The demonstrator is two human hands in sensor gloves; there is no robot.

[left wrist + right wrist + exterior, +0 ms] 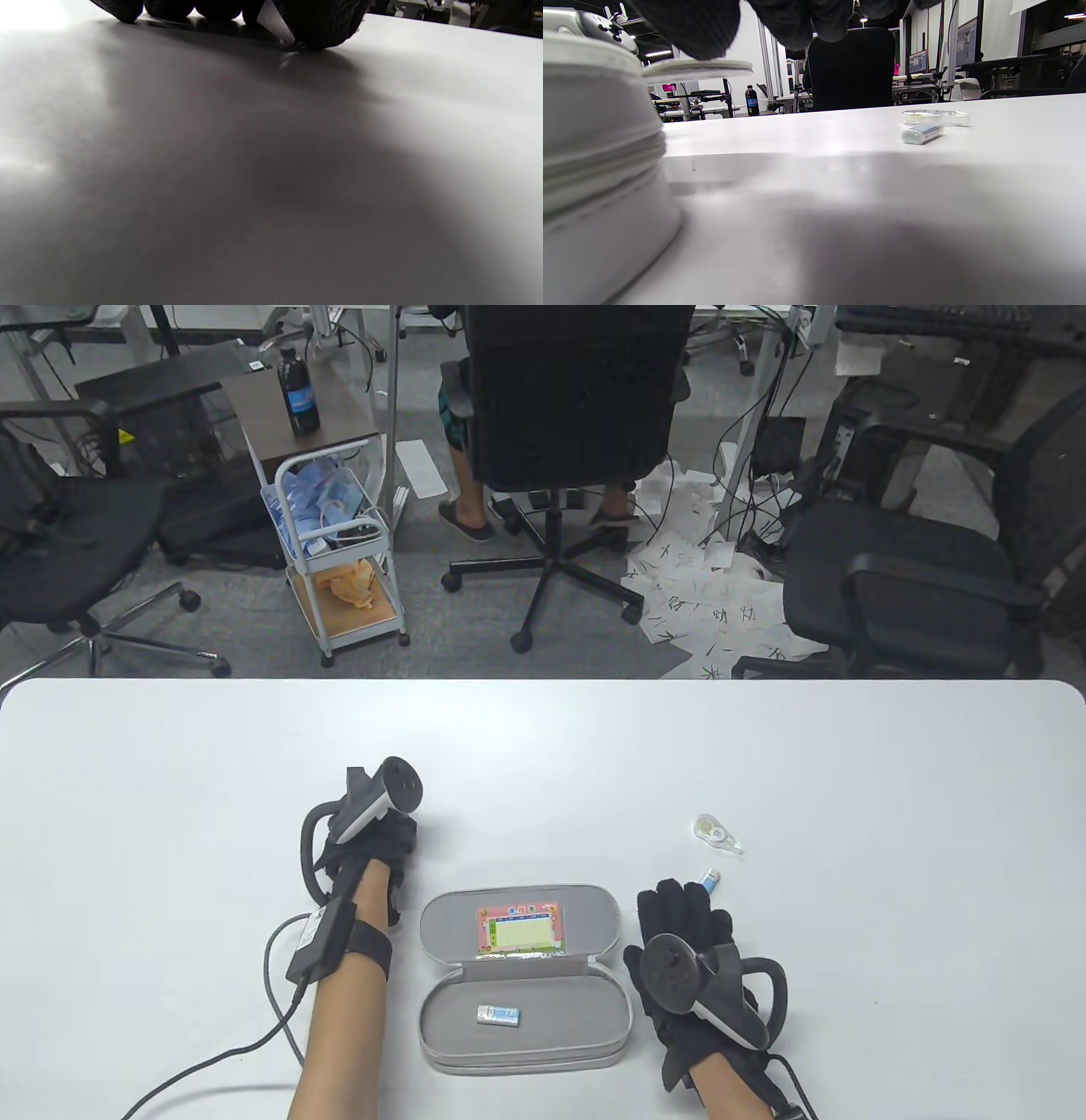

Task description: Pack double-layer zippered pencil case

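Observation:
The grey pencil case (526, 976) lies open in the table view, near the front edge between my hands. Its lid (441, 920) carries a colourful card (519, 929), and a small white-and-blue eraser (498, 1015) lies in the lower half. My left hand (373, 844) rests left of the case, its fingertips (322, 25) loosely curled onto the table and holding nothing. My right hand (679, 912) lies flat right of the case with straight fingers. A small blue-and-white tube (710, 881) sits just past its fingertips, and a clear correction tape (717, 833) lies further back.
The right wrist view shows the case wall (598, 169) close on the left, with the tube (922, 133) and the correction tape (935, 116) ahead on the white table (764, 746). Office chairs and a cart stand beyond the far edge.

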